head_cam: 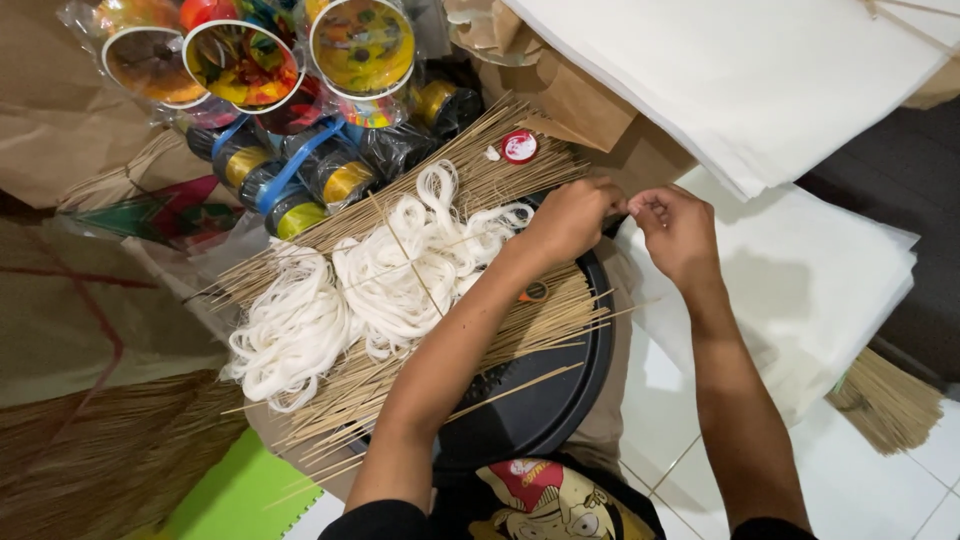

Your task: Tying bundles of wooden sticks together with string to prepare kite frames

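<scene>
- The two hands meet fingertip to fingertip in a pinching grip: the left hand (572,218) and the right hand (677,230) each have thumb and fingers pressed together, almost touching one another.
- What the grip is clamped on is too small to make out; it may be a thin stick or a thread.
- Directly under the grip lies the edge of a stack of white paper sheets (800,270), spreading away to the right of the hands.
- Just left of and below the grip, a round black tray (560,400) rests on the person's lap, with the left forearm lying across it.
- A loose heap of thin bamboo sticks (350,385) fans across the tray and well out to the left of the grip.
- Bundles of white string (380,280) lie on top of the sticks, left of the left wrist.
- A small red and white cap (519,147) sits on the sticks just above the left hand.
- Farther up and left of the grip are thread spools (330,175) wound in yellow and green, and beyond them colourful round reels (362,45) in clear wrapping.
</scene>
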